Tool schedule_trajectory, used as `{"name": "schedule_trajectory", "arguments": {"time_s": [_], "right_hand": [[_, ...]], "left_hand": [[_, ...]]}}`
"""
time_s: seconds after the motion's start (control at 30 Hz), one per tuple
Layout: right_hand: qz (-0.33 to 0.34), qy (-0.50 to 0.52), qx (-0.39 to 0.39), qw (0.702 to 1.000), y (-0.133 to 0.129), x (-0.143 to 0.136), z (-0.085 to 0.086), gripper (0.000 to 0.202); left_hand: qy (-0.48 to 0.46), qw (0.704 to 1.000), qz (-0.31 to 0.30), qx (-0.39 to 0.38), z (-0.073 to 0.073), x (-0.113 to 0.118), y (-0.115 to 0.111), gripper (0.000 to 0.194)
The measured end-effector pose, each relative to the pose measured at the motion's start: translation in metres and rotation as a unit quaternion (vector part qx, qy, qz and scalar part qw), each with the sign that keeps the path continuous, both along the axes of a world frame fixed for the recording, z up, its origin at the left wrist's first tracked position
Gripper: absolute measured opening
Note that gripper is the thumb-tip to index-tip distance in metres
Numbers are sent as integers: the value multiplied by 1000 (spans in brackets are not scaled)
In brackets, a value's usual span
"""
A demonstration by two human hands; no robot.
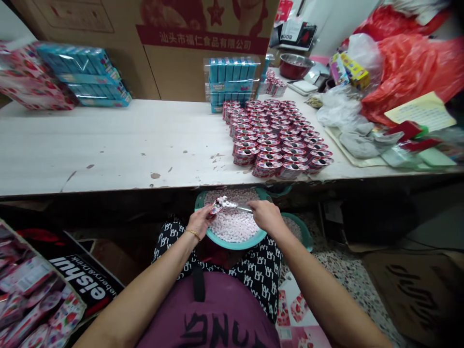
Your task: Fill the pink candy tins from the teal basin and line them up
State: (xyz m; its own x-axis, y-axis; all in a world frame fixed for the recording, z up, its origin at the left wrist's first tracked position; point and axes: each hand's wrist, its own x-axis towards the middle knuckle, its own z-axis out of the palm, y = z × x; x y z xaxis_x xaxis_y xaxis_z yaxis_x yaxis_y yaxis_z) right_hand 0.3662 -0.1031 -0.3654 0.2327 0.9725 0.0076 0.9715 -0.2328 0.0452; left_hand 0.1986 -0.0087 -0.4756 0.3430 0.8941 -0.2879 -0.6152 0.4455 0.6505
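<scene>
My left hand (200, 221) is closed round a small red candy box (216, 209), held over the near left side of a teal basin (237, 245). My right hand (267, 214) grips the handle of a metal spoon (243, 208). Small white candies (225, 202) are heaped on the spoon's bowl, which meets the mouth of the box. More pale pink and white candies (235, 226) fill the basin, which rests at my lap. My fingers hide most of the box.
Rows of small red boxes (281, 137) with holes in their tops stand on the white table (108, 150). Blue wrapped packs (232, 79) lean against a large carton (174, 72). Plastic bags (409, 72) crowd the right. A carton of packets (32, 290) is at lower left.
</scene>
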Motion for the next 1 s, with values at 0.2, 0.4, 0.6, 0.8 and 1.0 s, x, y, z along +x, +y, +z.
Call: {"name": "schedule_trajectory", "arguments": {"time_s": [0.2,0.4,0.6,0.8,1.0], "right_hand": [[19,-84,-27,996,-7,-23,25,39],[-23,-89,-29,995,-14,3,-3,36],[14,-63,-22,998,-10,25,-63,30],[148,105,180,967,16,2,-78,32],[273,192,294,895,53,-31,-71,28]], "left_hand": [[0,1000,10,7,-4,1,1,29],[40,997,57,33,-5,-8,3,32],[79,994,61,50,-11,-19,3,35],[121,984,91,89,-8,-21,2,40],[43,997,12,64,5,-20,-11,34]]}}
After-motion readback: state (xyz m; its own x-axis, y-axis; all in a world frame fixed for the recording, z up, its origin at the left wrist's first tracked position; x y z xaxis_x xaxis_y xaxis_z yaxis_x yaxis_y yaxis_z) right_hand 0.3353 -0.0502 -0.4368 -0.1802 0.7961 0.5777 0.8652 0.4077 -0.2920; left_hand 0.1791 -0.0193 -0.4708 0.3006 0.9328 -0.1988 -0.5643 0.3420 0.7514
